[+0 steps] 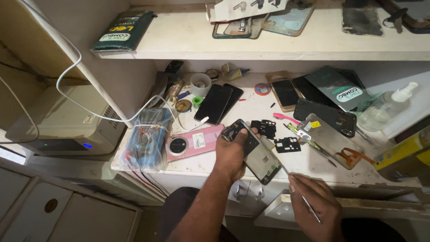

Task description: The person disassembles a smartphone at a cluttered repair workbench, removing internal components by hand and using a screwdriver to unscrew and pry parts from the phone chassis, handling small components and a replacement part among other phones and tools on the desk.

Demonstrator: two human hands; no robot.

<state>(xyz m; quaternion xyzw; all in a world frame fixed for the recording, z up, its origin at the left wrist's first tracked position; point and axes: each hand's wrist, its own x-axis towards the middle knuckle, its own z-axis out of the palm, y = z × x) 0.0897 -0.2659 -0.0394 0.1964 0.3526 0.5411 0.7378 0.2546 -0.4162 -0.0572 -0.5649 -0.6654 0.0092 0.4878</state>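
opened phone [257, 154]: dark matt plastic, exposed metal | pink phone back [193, 142]: glossy | tool [299, 192]: thin shiny metal | worktop [309, 168]: scuffed matt white

Phone repair workshop, cluttered bench [268, 112], dismantled phones [217, 104], loose black parts [287, 144], tweezers [309, 142]

1. Two bare hands and forearms show; the left hand [233, 154] carries no glove, ring or watch that can be seen.
2. The right hand [316, 199] is likewise uncovered, with short, plain nails on the fingers.
3. No sleeve reaches either forearm within view; both are bare up to the lower edge.
4. Below the hands, between the forearms, lies dark cloth, probably trousers, too dim to tell colour or cut.
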